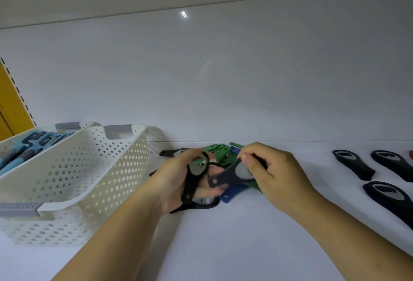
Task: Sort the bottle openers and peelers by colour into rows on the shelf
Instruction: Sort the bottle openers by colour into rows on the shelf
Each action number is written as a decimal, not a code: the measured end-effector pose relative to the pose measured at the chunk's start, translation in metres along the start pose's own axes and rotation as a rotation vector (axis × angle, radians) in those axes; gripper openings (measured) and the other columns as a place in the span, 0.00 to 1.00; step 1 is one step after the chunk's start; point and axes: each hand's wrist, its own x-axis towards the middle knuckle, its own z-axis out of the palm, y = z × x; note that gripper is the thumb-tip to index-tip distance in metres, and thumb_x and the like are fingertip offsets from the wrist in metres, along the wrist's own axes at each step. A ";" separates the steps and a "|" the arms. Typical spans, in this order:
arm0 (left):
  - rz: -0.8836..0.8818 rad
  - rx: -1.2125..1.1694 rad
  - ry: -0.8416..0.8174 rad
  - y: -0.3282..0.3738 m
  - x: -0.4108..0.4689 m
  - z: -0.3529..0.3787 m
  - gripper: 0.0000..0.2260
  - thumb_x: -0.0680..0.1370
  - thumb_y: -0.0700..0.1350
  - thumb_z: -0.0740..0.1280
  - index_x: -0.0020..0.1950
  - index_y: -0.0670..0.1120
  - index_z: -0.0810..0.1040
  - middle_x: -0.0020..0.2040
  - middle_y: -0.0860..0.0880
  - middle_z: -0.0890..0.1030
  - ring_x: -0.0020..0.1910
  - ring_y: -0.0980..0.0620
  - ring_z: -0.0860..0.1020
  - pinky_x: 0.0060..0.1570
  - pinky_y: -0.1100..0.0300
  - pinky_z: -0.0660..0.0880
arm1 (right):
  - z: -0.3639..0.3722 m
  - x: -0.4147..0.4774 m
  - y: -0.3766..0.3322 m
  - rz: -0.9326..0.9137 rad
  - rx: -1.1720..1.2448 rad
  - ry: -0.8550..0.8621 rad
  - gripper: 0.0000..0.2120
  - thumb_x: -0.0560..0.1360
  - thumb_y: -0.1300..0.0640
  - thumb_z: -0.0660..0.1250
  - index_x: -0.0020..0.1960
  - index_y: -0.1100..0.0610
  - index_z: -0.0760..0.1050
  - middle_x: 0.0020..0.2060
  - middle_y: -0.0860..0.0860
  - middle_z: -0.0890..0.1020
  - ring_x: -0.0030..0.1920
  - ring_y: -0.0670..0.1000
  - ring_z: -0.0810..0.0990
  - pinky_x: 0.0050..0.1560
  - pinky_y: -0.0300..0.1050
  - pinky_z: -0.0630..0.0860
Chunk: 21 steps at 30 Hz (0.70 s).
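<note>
A heap of bottle openers lies on the white shelf (223,247) at its middle: green ones (220,152), a blue one (231,193) and black ones. My left hand (178,180) grips black openers (192,182) in its palm. My right hand (272,175) pinches a dark navy opener (225,176) by its round metal end, lifted just over the heap. Three dark openers (353,164) lie in a row at the right.
A white perforated basket (73,180) stands at the left, close to my left forearm. Behind it a second basket (13,144) holds several light blue tools. The shelf's white back wall rises just behind the heap. A red item peeks in at the far right edge (410,154).
</note>
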 end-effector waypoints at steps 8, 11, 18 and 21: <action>0.019 0.185 -0.263 0.001 -0.007 -0.006 0.12 0.77 0.36 0.62 0.58 0.46 0.78 0.44 0.38 0.82 0.25 0.52 0.74 0.20 0.66 0.68 | 0.015 -0.007 -0.007 0.120 0.242 0.016 0.14 0.75 0.60 0.68 0.50 0.40 0.74 0.48 0.43 0.78 0.37 0.46 0.79 0.38 0.39 0.77; 0.105 -0.169 -0.120 0.006 0.003 -0.012 0.15 0.71 0.35 0.60 0.57 0.40 0.72 0.39 0.43 0.79 0.24 0.54 0.71 0.19 0.66 0.67 | 0.017 -0.007 -0.006 0.046 -0.079 -0.039 0.08 0.74 0.58 0.69 0.52 0.49 0.80 0.50 0.37 0.73 0.48 0.42 0.76 0.51 0.37 0.71; 0.210 -0.396 -0.007 0.009 0.005 -0.017 0.22 0.74 0.34 0.53 0.58 0.56 0.74 0.37 0.44 0.70 0.24 0.54 0.65 0.23 0.64 0.71 | 0.035 -0.017 -0.022 -0.118 -0.410 -0.540 0.13 0.77 0.44 0.61 0.61 0.40 0.75 0.68 0.38 0.63 0.69 0.42 0.53 0.67 0.44 0.53; 0.215 -0.348 0.033 0.009 0.005 -0.016 0.13 0.78 0.39 0.57 0.57 0.54 0.74 0.34 0.46 0.70 0.24 0.54 0.65 0.24 0.64 0.72 | 0.037 -0.018 -0.018 -0.179 -0.348 -0.489 0.10 0.76 0.44 0.62 0.53 0.44 0.79 0.59 0.37 0.69 0.62 0.41 0.59 0.62 0.45 0.59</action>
